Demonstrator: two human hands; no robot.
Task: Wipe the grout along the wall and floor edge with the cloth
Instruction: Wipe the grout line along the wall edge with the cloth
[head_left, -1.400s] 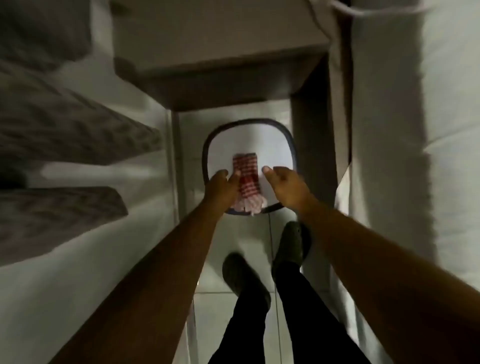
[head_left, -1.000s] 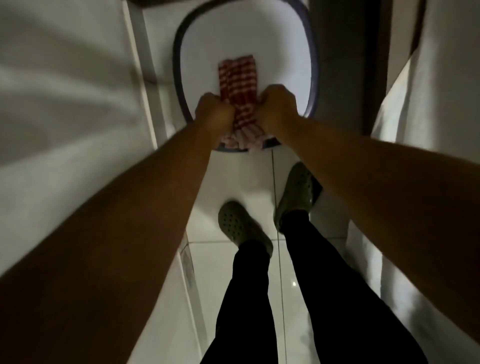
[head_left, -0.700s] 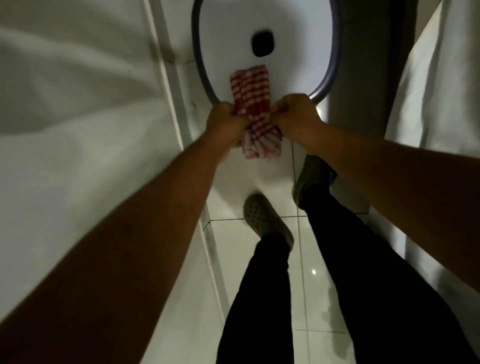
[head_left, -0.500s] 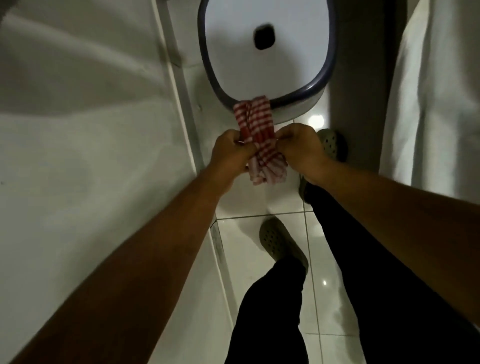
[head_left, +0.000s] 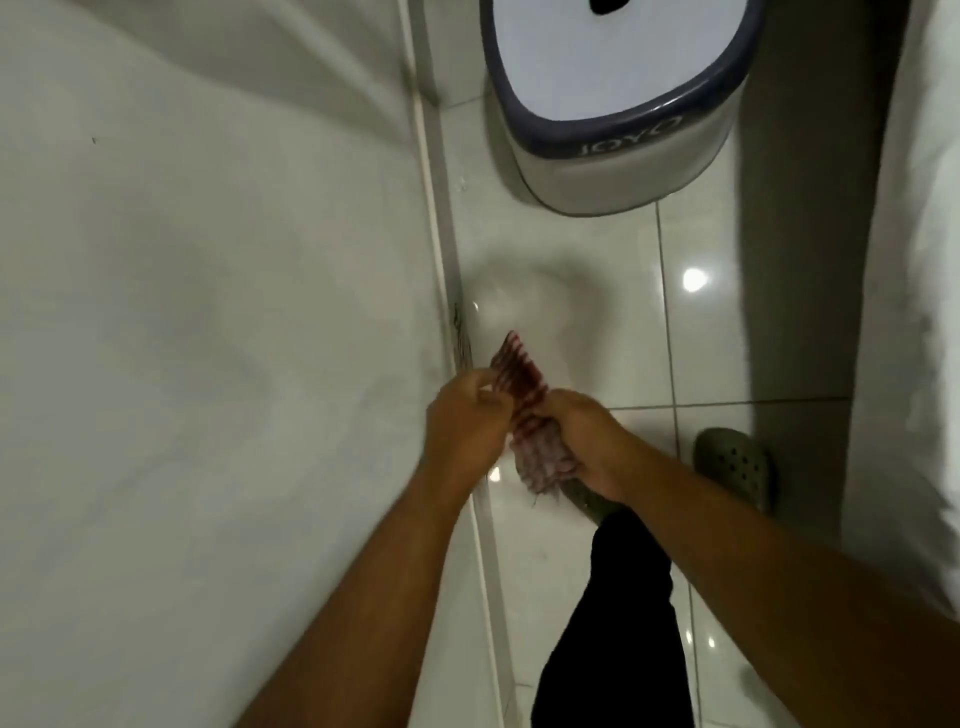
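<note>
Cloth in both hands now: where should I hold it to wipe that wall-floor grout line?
Likely best: keep the right hand on the bunched lower end of the cloth. Its striped free end sticks up toward the grout line, just left of it. Lead with that end, coming in from the floor side, since the wall blocks the left.

arms bare (head_left: 737, 587) | black trousers (head_left: 623, 623) | grey-green perforated clog (head_left: 737, 467)

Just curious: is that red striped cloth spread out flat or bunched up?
Bunched up: the cloth is gathered into a narrow strip between the left hand and right hand, held above the floor.
</note>
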